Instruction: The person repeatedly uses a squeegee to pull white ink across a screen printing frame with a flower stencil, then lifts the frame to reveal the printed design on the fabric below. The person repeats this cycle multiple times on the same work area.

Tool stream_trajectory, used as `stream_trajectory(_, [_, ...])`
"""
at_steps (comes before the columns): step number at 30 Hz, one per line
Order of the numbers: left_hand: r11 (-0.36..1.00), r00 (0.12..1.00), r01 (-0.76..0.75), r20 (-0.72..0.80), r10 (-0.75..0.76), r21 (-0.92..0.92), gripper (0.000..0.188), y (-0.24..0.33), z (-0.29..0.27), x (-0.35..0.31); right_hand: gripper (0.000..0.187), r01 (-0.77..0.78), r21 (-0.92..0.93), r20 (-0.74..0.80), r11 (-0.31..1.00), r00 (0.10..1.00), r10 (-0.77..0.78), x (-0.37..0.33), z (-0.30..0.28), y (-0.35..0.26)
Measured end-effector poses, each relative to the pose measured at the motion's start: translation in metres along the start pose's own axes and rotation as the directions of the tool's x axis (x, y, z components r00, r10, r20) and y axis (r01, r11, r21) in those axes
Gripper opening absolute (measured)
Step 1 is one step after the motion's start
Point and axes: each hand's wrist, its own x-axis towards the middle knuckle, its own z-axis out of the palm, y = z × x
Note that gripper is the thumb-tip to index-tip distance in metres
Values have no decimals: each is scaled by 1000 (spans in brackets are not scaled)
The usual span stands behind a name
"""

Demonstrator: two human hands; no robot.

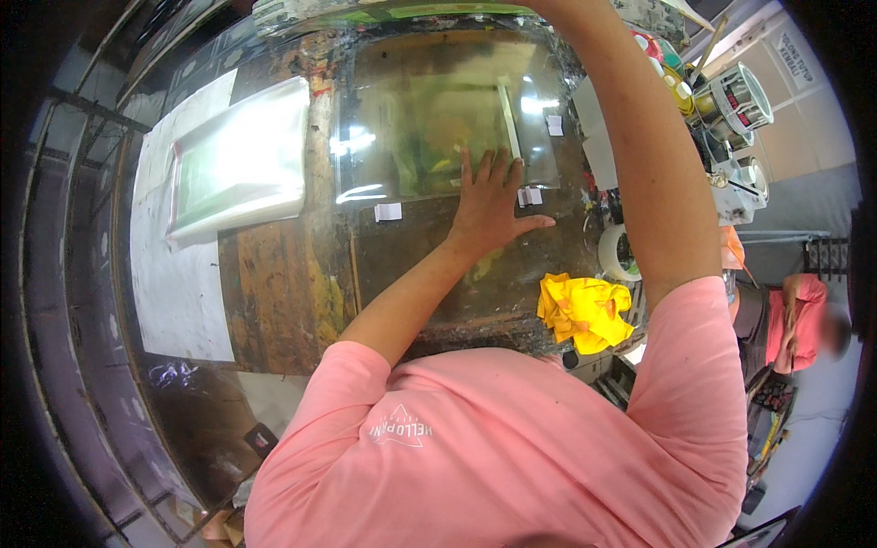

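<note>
My left hand (491, 203) lies with its fingers spread at the near edge of a clear plastic sheet (402, 119) on a dark, stained work table (402, 274). A pale narrow strip (509, 119) runs along the sheet, just beyond my fingers. Small white tabs (388, 212) sit about the sheet's edges; one tab (530, 196) is beside my thumb. My right arm (653, 137) reaches far forward, and its hand is beyond the upper edge of the picture. Up there a long pale, greenish edge (393, 14) of something crosses the table's far side.
At left, a stack of shiny clear film (242, 155) rests on white paper (178, 292). A crumpled yellow cloth (585, 310) and a tape roll (619, 253) lie near right. Paint cans (731, 100) stand beyond my right arm. Another person (795, 320) is at far right; metal rails (55, 274) line the left.
</note>
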Motion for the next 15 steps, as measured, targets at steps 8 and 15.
stream_trajectory(8, [1000, 997, -31, -65, 30, -4, 114, 0, 3, -2, 61, 5, -20, -3, 1000, 1000, -5, -1, 3, 1])
stream_trajectory(15, [998, 997, -53, -56, 51, -34, 110, -1, 3, -3, 60, -29, -3, 56, 1000, 998, 29, -3, -2, -3])
